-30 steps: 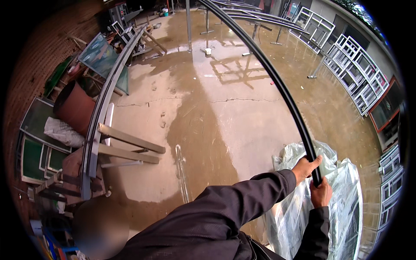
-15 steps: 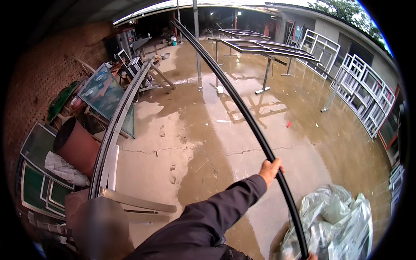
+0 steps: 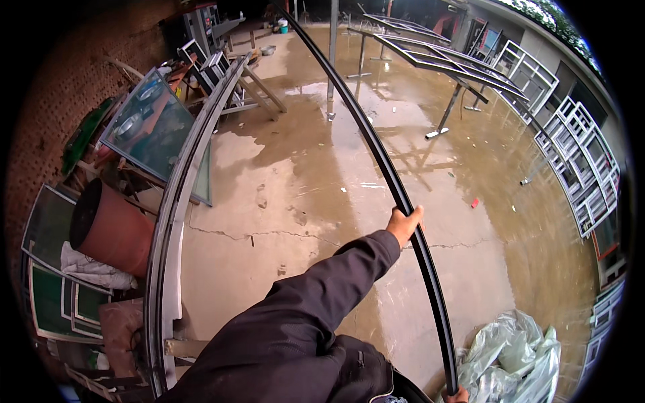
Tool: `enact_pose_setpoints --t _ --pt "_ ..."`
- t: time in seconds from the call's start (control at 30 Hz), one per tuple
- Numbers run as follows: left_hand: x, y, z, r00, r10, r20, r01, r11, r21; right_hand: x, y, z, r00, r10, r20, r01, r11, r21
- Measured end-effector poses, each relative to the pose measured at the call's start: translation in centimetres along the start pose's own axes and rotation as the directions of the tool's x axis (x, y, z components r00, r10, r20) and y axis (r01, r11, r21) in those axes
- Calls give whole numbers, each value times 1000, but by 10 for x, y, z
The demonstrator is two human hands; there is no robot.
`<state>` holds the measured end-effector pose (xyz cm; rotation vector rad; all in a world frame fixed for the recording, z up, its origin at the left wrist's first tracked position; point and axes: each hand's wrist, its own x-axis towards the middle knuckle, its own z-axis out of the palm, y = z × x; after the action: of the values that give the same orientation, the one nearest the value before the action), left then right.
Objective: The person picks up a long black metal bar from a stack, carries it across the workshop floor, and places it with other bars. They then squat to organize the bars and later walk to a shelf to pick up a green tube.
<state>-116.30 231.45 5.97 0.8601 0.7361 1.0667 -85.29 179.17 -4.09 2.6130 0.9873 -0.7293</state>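
A long black grooved profile bar [image 3: 377, 144] slants through the middle of the view, from the far top edge down to the lower right. My left hand [image 3: 405, 225], at the end of an outstretched dark sleeve, is closed around its nearer half. At the bar's near end my right hand [image 3: 459, 395] is closed on it too, mostly cut off by the lower edge. To the left, more long profiles [image 3: 176, 201] lie along a stand with wooden legs [image 3: 265, 91].
A crumpled clear plastic sheet [image 3: 514, 356] lies at lower right. Metal frames rest on trestles [image 3: 447, 117] farther off; white frames [image 3: 581, 161] lean on the right wall. A rusty drum [image 3: 121, 228] and glass panels [image 3: 144, 127] crowd the left. The concrete floor is partly wet.
The view has tilted down and turned left. With the bar still in both hands, it has swung left relative to the floor, and my near end has come farther left of the plastic sheet.
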Motion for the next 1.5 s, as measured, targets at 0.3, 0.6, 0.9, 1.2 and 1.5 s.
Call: enact_pose_setpoints --t 0.3,0.6,0.9,1.2,1.5 --pt "98 13 -102 997 10 -80 9 972 237 51 -335 -101 907 -419 -42 390 796 463" --pt "320 27 -247 942 -70 -329 197 907 372 173 -636 -170 854 -518 53 416 740 528" --pt "526 172 -333 948 -182 -261 207 976 69 245 -782 -245 881 -471 45 386 770 508" --pt "767 246 -479 975 24 -222 40 959 281 327 -990 -294 954 -284 98 215 873 437" --pt "922 389 -561 961 -277 12 261 918 298 394 -1245 -380 932 -358 59 251 754 607"
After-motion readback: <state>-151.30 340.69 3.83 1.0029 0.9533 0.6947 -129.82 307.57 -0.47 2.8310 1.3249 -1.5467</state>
